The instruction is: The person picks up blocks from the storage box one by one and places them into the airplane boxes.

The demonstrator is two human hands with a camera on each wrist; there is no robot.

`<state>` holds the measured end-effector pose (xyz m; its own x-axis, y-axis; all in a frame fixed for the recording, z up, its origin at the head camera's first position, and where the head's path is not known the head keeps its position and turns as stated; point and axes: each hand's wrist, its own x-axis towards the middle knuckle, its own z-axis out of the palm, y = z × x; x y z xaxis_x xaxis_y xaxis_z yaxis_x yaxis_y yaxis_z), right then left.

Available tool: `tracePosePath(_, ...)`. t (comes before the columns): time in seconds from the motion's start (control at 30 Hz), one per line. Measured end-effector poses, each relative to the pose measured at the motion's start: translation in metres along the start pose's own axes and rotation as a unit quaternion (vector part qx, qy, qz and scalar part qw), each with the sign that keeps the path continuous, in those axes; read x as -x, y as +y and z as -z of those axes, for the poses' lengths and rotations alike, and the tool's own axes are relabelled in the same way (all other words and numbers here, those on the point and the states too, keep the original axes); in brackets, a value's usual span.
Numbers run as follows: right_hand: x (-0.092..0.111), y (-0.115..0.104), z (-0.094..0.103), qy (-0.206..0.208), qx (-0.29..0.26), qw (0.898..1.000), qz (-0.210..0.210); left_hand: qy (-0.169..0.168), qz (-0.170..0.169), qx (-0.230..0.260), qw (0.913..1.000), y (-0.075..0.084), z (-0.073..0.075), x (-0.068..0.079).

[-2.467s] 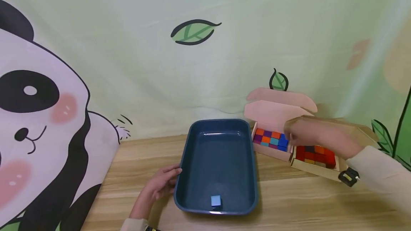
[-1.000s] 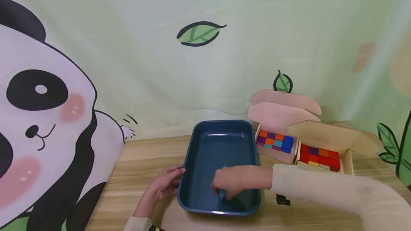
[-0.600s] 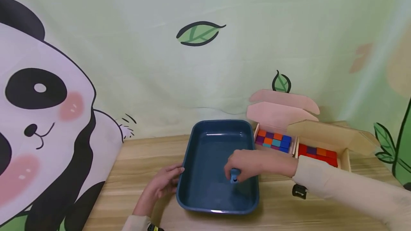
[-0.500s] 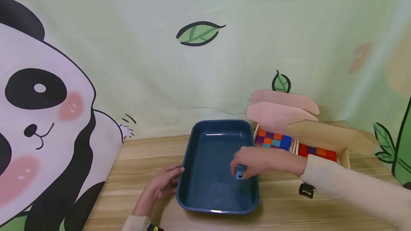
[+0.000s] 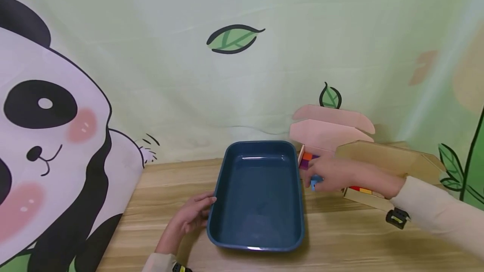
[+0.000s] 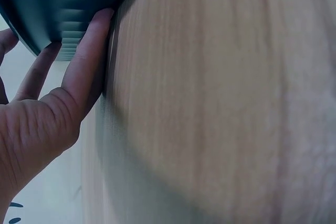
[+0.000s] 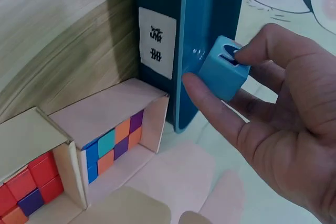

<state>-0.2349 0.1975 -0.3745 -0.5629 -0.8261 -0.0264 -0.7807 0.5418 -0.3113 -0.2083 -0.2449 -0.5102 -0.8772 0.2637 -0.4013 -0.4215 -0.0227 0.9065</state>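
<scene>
My right hand (image 5: pixel 336 173) pinches a light blue cube (image 7: pixel 224 74) between thumb and fingers. A dark mark shows on one face of the cube. In the head view the hand is over the front of the pink box (image 5: pixel 324 134), just past the right rim of the dark blue tray (image 5: pixel 261 205). Several coloured cubes (image 7: pixel 113 145) sit in rows in that box, partly hidden by the hand. At the tray's left side, my left hand (image 5: pixel 193 213) rests with extended fingers (image 6: pixel 86 59) touching the outer wall. No cube lies in the tray.
Right of the pink box stands a tan cardboard box (image 5: pixel 364 198) with red and other coloured cubes, its lid raised. A white label (image 7: pixel 157 43) is on the tray's outer wall. Behind the wooden table (image 5: pixel 340 238) hangs a cloth (image 5: pixel 170 74) printed with a panda.
My right hand reached into the tray, took the light blue cube from its near end and carried it right, over the rim to the pink box. The left hand stayed at the tray.
</scene>
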Motion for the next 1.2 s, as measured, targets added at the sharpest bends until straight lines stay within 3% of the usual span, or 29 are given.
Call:
tracePosePath(0.13,0.004,0.004,0.0,0.011,0.007,1.0,-0.015,-0.002,0.0,0.001,1.0,0.0,0.001,0.0)
tracePosePath(0.3,0.011,0.005,0.0,-0.003,-0.015,0.998,-0.062,0.001,-0.001,0.005,1.0,-0.002,0.0,0.0)
tracePosePath(0.43,0.021,0.007,-0.001,-0.01,-0.057,0.993,-0.099,0.005,0.0,0.005,1.0,-0.003,-0.001,0.001)
tracePosePath(0.53,0.034,0.013,-0.002,-0.009,-0.05,0.992,-0.112,0.006,0.001,0.008,1.0,-0.003,-0.003,0.001)
tracePosePath(0.63,0.047,0.023,0.001,-0.015,-0.023,0.992,-0.124,0.002,0.002,0.01,0.9999,-0.003,-0.004,0.002)
tracePosePath(0.87,0.076,0.055,0.01,-0.059,0.096,0.984,-0.138,0.003,0.001,0.01,0.9999,-0.001,-0.005,0.003)
tracePosePath(1.07,0.099,0.083,0.004,-0.148,0.128,0.966,-0.171,0.002,-0.003,0.001,1.0,-0.003,-0.005,0.004)
tracePosePath(1.2,0.112,0.095,-0.009,-0.172,0.145,0.96,-0.164,0.0,-0.003,0.003,1.0,-0.006,-0.007,0.003)
